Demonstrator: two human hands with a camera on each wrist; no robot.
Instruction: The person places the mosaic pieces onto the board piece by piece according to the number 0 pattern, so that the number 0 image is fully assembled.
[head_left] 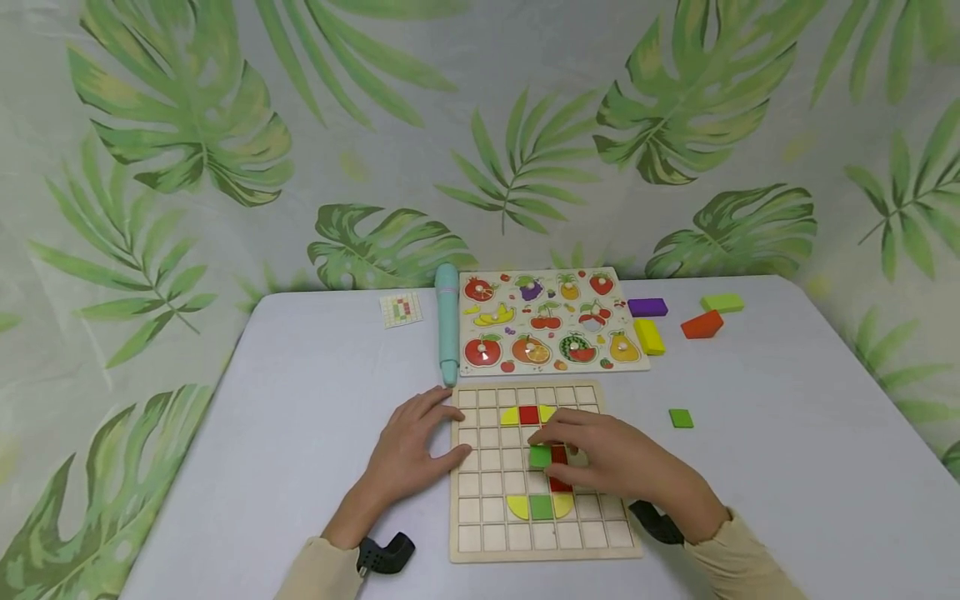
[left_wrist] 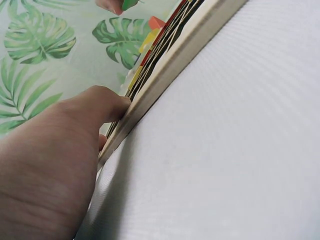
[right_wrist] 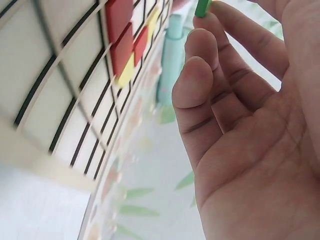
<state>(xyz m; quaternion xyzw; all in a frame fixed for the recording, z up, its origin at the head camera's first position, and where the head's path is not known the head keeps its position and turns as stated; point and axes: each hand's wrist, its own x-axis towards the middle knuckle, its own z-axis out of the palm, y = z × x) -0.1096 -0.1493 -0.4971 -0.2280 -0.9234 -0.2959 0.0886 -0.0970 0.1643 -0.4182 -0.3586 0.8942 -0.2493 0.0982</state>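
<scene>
A wooden grid board (head_left: 480, 508) lies on the table with yellow, red and green tiles set in it. My right hand (head_left: 592, 454) hovers over the board's middle and pinches a small green square tile (head_left: 540, 456) at the fingertips; the tile's edge (right_wrist: 202, 7) shows at the top of the right wrist view. Red tiles (head_left: 558, 467) lie just under that hand. My left hand (head_left: 416, 446) rests flat on the table with fingers against the board's left edge (left_wrist: 165, 75), thumb (left_wrist: 100, 102) touching its rim.
Behind the grid board lie a fruit peg puzzle (head_left: 551, 321), a teal pen (head_left: 447, 321) and a small pattern card (head_left: 401, 308). Loose purple (head_left: 647, 307), yellow (head_left: 649, 336), orange (head_left: 702, 324) and green (head_left: 722, 302) blocks sit at right, plus a green tile (head_left: 681, 418).
</scene>
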